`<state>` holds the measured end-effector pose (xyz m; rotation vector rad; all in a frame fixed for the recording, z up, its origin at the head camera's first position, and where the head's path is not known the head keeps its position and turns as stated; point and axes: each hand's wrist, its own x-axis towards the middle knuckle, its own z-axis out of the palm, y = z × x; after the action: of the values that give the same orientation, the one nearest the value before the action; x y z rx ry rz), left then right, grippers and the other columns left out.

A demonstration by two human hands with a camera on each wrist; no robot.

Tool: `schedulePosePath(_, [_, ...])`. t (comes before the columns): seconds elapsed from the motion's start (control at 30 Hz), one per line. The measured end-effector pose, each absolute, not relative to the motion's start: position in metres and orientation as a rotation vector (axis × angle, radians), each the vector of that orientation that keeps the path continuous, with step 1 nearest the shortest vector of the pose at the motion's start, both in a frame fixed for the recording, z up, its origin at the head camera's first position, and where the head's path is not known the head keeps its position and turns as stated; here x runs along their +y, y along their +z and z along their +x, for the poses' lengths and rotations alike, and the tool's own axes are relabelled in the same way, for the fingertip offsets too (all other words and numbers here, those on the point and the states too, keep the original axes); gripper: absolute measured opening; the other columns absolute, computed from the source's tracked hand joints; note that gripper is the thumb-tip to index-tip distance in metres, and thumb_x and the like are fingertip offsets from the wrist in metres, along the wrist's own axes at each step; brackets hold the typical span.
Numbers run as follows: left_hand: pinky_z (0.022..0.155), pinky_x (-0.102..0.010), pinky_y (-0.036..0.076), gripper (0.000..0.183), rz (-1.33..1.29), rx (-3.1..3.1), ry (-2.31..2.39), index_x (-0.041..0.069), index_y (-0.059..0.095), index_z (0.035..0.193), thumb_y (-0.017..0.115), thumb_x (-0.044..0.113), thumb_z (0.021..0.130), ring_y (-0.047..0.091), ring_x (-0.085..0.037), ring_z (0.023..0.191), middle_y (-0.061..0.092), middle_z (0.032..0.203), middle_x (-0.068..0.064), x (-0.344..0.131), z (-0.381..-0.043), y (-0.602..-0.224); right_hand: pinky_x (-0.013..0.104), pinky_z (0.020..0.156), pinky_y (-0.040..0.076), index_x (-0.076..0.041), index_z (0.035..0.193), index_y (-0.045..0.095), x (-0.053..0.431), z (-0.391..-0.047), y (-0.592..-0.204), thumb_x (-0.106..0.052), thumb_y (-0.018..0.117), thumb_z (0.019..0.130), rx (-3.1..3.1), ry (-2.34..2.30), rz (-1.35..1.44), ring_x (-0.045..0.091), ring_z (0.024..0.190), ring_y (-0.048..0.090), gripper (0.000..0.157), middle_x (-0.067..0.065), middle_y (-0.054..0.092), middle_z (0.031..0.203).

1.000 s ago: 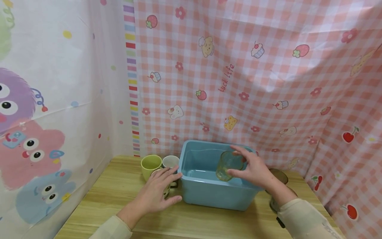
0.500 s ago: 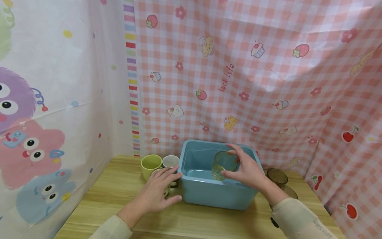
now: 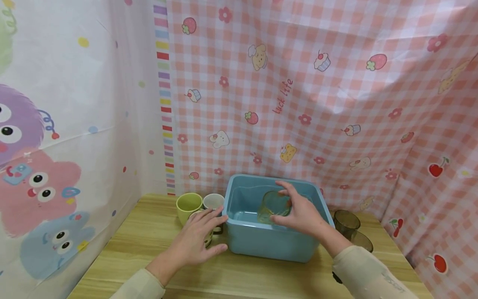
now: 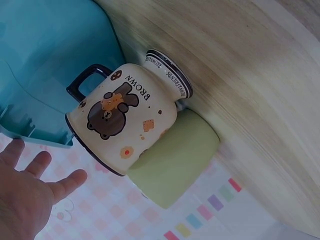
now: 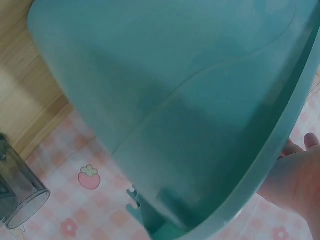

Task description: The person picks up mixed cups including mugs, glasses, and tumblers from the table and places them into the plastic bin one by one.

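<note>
Over the mouth of the blue plastic bin point(image 3: 272, 242), my right hand point(image 3: 304, 214) holds a clear yellowish glass cup point(image 3: 269, 203) between thumb and fingers. The cup is tilted and partly inside the bin. In the right wrist view the bin wall point(image 5: 165, 100) hides the cup and most of the hand. My left hand point(image 3: 192, 236) has its fingers spread, with the tips at the bin's left rim. Below it stands a cream bear mug point(image 4: 120, 115) with a dark handle, largely covered by that hand in the head view.
A green cup point(image 3: 188, 205) and a white cup point(image 3: 214, 201) stand left of the bin, near the mug. Brownish glass cups point(image 3: 347, 222) stand at its right on the wooden table point(image 3: 239, 278). A checked cloth point(image 3: 298, 91) hangs behind.
My right hand has moved left over the bin with the glass cup, carrying it further from the right rim. The left hand has stayed in place.
</note>
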<state>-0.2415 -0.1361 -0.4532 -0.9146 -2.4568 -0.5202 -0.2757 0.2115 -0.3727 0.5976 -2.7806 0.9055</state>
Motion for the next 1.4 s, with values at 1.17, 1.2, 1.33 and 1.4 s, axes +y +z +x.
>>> schedulePosePath(1.17, [0.118,-0.071,0.042,0.074,-0.913,-2.490,-0.546,0.025,0.057,0.155,0.080,0.055,0.091,0.048,-0.039,0.152,0.047,0.169,-0.002,-0.137,-0.243,-0.453,0.036,0.072,0.057,-0.035,0.164,0.030,0.177,-0.283,-0.381,-0.049,0.087,0.085,-2.884,1.042,0.613,0.022,0.105,0.071,0.098,0.009,0.061,0.154])
schedulePosePath(1.2, [0.118,-0.071,0.042,0.074,-0.913,-2.489,-0.544,0.026,0.056,0.155,0.080,0.055,0.091,0.048,-0.039,0.152,0.047,0.169,-0.002,-0.137,-0.242,-0.453,0.036,0.073,0.057,-0.036,0.164,0.030,0.176,-0.284,-0.381,-0.048,0.087,0.085,-2.887,1.056,0.611,0.023,0.105,0.071,0.097,0.009,0.061,0.153])
schedulePosePath(1.33, [0.116,-0.072,0.042,0.075,-0.916,-2.474,-0.553,0.026,0.057,0.154,0.082,0.055,0.090,0.049,-0.040,0.151,0.048,0.169,-0.003,-0.137,-0.242,-0.454,0.036,0.073,0.057,-0.037,0.163,0.031,0.171,-0.286,-0.381,-0.049,0.086,0.085,-2.903,1.119,0.602,0.021,0.104,0.071,0.096,0.009,0.060,0.154])
schedulePosePath(1.4, [0.115,-0.073,0.043,0.075,-0.921,-2.465,-0.555,0.025,0.057,0.154,0.082,0.055,0.090,0.049,-0.041,0.151,0.048,0.169,-0.003,-0.137,-0.242,-0.454,0.036,0.072,0.056,-0.037,0.163,0.031,0.169,-0.287,-0.380,-0.049,0.085,0.086,-2.917,1.143,0.594,0.018,0.100,0.070,0.095,0.008,0.060,0.154])
